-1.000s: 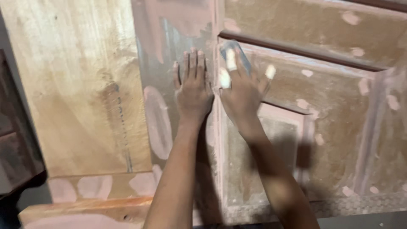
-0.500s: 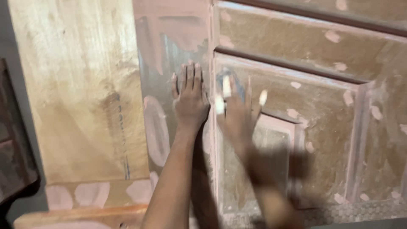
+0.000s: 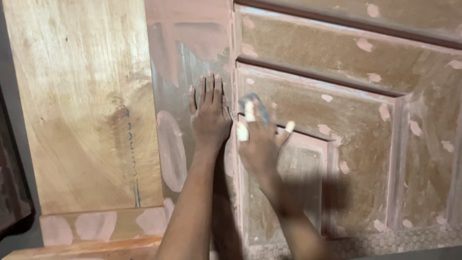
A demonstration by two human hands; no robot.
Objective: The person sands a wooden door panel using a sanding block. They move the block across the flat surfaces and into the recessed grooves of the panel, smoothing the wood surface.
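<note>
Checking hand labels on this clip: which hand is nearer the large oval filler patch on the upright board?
Left. The left hand lies flat just right of the oval filler patch; the right hand is farther right, on the recessed door panel.

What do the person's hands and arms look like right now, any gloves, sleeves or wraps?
Both forearms are bare, with no sleeves in view. The left hand wears no glove or wrap. The right hand has whitish tape on several fingers; it is motion-blurred. Dust seems to coat both hands. No watch or rings show.
</note>
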